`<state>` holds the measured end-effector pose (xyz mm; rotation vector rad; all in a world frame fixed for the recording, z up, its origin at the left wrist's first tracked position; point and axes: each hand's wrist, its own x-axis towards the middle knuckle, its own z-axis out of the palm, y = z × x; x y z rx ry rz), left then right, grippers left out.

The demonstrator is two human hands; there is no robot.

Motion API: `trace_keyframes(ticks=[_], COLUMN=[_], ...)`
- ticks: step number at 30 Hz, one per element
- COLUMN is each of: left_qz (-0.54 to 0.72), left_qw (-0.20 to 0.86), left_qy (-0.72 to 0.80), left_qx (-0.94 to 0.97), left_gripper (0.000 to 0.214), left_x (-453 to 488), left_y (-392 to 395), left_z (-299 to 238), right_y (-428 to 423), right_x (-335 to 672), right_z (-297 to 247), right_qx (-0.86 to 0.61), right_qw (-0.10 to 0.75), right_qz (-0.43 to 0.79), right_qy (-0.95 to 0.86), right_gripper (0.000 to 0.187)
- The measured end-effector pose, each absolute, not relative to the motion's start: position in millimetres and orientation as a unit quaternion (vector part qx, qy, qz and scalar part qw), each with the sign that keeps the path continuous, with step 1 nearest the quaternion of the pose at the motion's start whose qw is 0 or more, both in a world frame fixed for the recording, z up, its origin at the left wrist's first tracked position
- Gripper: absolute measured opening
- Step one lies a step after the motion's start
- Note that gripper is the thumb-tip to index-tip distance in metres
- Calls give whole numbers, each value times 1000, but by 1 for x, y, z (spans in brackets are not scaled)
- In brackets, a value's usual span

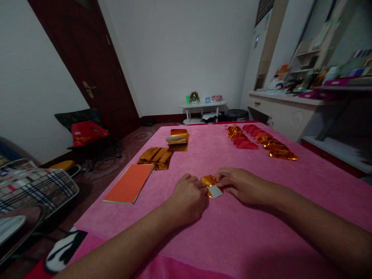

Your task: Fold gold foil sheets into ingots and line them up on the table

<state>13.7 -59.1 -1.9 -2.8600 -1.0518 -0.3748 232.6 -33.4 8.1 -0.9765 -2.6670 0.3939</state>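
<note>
A small piece of gold foil paper (211, 186), partly folded with its white back showing, lies on the pink cloth (232, 232) between my hands. My left hand (187, 197) is curled closed and pinches the paper's left edge. My right hand (242, 185) pinches its right edge with the fingertips pressed together. Both forearms rest low over the cloth.
An orange paper stack (129, 188), loose gold sheets (155, 157) and a gold pile with a roll (178, 139) lie at the left. Rows of folded gold and red pieces (261, 141) sit far right. A chair with a red bag (87, 133) stands beside the table.
</note>
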Motion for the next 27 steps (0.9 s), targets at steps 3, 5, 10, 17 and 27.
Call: trace_keyframes(ticks=[3, 5, 10, 17, 27], left_qz=[-129, -135, -163, -195, -303], left_qw=[22, 17, 17, 16, -192], left_qy=[-343, -341, -335, -383, -499], left_qx=[-930, -930, -928, -903, -789], left_gripper=[18, 19, 23, 24, 22], left_x=[12, 11, 8, 14, 15], left_y=[-59, -57, -52, -52, -35], left_z=[-2, -5, -11, -17, -29], right_y=[-33, -31, -26, -20, -15], right_x=[237, 240, 244, 243, 231], right_z=[10, 6, -8, -18, -22], right_qx=[-306, -286, -256, -301, -404], right_qw=[133, 142, 182, 247, 288], right_qz=[122, 105, 67, 158, 250], right_qy=[-935, -942, -947, -907, -832], right_gripper=[23, 26, 26, 16, 20])
